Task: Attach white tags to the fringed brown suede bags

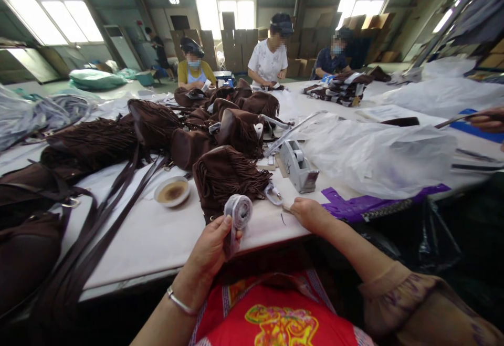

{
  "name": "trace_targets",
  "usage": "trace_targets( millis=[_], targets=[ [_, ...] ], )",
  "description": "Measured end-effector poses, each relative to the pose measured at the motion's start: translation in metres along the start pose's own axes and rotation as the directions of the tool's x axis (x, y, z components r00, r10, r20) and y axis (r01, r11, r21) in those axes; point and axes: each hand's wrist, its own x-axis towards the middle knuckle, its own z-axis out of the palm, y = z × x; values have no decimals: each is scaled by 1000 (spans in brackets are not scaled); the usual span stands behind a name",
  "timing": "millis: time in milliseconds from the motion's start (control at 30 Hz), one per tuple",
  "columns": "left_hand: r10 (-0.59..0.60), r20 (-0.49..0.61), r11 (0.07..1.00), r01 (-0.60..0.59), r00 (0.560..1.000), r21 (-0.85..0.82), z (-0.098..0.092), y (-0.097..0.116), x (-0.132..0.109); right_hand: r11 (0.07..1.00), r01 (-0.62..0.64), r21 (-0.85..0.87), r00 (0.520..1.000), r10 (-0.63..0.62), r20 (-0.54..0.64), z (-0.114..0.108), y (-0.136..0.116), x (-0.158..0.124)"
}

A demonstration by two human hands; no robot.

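Observation:
My left hand (pixel 212 249) is closed around a small roll of clear plastic wrap (pixel 237 215), held upright at the near edge of the white table (pixel 157 236). Right behind the roll lies a brown fringed bag (pixel 228 175) with a metal clasp (pixel 273 192) at its side. My right hand (pixel 309 213) rests on the table just right of the clasp, fingers pinched on something small I cannot make out. A grey tape dispenser (pixel 298 165) stands a little beyond that hand.
Several more brown fringed bags (pixel 157 125) and long straps (pixel 114 199) cover the left and middle of the table. A small white dish (pixel 172 191), a clear plastic sheet (pixel 374 151) and purple cutouts (pixel 354 207) lie nearby. Three people work at the far end; another person's hand (pixel 488 120) shows at right.

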Motion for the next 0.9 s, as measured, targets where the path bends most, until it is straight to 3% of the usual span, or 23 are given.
trace_targets(
  millis=[200, 367, 567, 767, 900],
  targets=[
    [-4, -2, 1000, 4, 1000, -6, 0, 0, 0, 999, -17, 28, 999, 18, -40, 1, -2, -2],
    [6, -15, 1000, -6, 1000, -11, 1, -1, 0, 995, -71, -73, 979, 55, -196, 18, -10, -11],
    [7, -12, 1000, -7, 1000, -9, 2, 0, 0, 958, -284, -44, 892, 247, -379, 24, -2, -8],
    [-16, -15, 1000, 16, 1000, 14, 5, 2, -1, 877, -466, 113, 797, 472, -377, 20, 10, 2],
    [-27, -24, 999, 28, 999, 21, 6, 2, 0, 851, -512, 115, 778, 516, -359, 16, 11, 5]
  ],
)
